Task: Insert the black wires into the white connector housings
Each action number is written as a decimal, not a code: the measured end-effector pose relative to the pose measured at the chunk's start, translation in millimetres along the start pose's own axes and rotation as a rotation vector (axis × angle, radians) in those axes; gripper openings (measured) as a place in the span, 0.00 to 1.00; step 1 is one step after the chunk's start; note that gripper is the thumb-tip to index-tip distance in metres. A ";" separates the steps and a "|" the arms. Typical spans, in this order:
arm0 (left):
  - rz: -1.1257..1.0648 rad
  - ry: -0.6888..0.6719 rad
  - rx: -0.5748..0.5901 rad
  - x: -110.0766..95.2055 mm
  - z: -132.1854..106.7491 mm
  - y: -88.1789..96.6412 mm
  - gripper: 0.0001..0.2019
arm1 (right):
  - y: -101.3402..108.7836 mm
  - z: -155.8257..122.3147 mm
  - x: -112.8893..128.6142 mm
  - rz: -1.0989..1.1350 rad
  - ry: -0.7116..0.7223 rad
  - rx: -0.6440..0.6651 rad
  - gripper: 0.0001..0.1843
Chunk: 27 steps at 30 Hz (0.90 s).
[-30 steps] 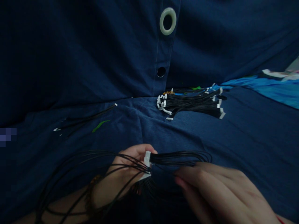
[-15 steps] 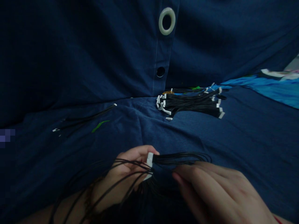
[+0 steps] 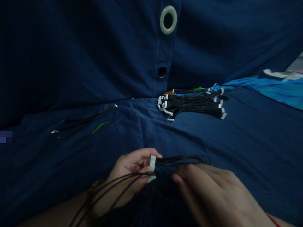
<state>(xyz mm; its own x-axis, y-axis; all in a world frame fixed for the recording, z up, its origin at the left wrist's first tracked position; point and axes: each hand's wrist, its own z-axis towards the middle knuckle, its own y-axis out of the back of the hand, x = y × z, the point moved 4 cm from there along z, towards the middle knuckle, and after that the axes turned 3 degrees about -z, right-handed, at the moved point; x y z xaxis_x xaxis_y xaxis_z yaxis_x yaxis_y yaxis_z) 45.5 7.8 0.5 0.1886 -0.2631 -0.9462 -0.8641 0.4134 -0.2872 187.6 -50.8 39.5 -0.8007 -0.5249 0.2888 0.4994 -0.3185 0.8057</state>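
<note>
A white plug connector (image 3: 152, 162) with black wires is pinched between the thumb and fingers of my left hand (image 3: 130, 173). One bundle of black wires (image 3: 182, 160) leaves it to the right and loops back behind my right hand (image 3: 208, 189). Other loose black wires (image 3: 113, 184) arc across my left thumb and down over the wrist. Below the thumb shows another white piece (image 3: 151, 179); its wires fade into shadow. My right thumb and forefinger are closed together just right of the connector. A faint dark wire runs to their tips, which are partly hidden.
A pile of black wire harnesses (image 3: 191, 105) with white ends lies on the dark blue cloth (image 3: 255, 142). To the left are a few loose harnesses (image 3: 90, 119) and a green strip (image 3: 100, 127). Bright blue material (image 3: 272, 90) lies at the right. Behind hangs blue cloth with a pale ring (image 3: 168, 20).
The loose wires over my left hand have drawn closer together and lie lower. My right hand has shifted slightly left, and the looped bundle reaches less far right. My left hand keeps its hold.
</note>
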 end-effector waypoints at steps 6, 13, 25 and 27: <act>-0.008 -0.003 0.001 2.0 1.0 -0.9 0.08 | -0.1 -3.5 1.4 0.044 0.028 -0.026 0.07; -0.019 -0.010 0.109 11.3 5.0 5.8 0.10 | -9.8 -4.5 -1.4 0.086 0.038 0.022 0.09; 0.079 0.071 0.055 5.3 9.1 9.3 0.17 | 16.2 11.1 -1.7 -0.095 0.082 -0.112 0.19; 0.110 0.093 0.092 2.5 6.8 5.8 0.14 | 6.5 11.2 -5.5 0.021 0.031 0.060 0.19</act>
<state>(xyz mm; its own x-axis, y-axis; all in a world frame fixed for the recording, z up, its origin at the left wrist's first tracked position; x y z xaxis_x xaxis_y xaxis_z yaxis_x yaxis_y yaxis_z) 44.1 15.5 -4.5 0.0471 -0.2898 -0.9559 -0.8299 0.5213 -0.1989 191.5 -41.1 49.0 -0.7793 -0.5553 0.2903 0.4942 -0.2598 0.8296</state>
